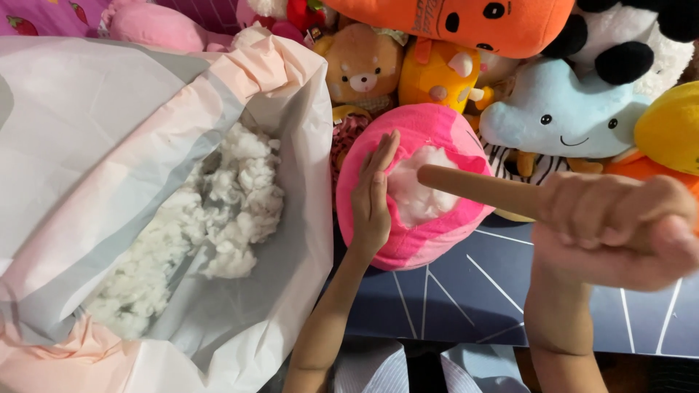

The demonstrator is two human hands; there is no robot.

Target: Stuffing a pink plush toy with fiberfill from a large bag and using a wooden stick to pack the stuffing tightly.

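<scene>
A round pink plush shell (429,240) lies in the middle with an opening full of white stuffing (419,193). My left hand (373,200) rests flat against the shell's left side, fingers together and pointing up, beside the opening. My right hand (619,229) is closed around a wooden stick (477,188), whose tip touches the stuffing in the opening.
A large translucent white and pink plastic bag (109,131) at left holds loose white stuffing (211,218). Several plush toys crowd the back: an orange one (466,22), a light blue one (553,109), a brown bear (362,69), a yellow one (670,127). A dark blue surface (466,291) lies below.
</scene>
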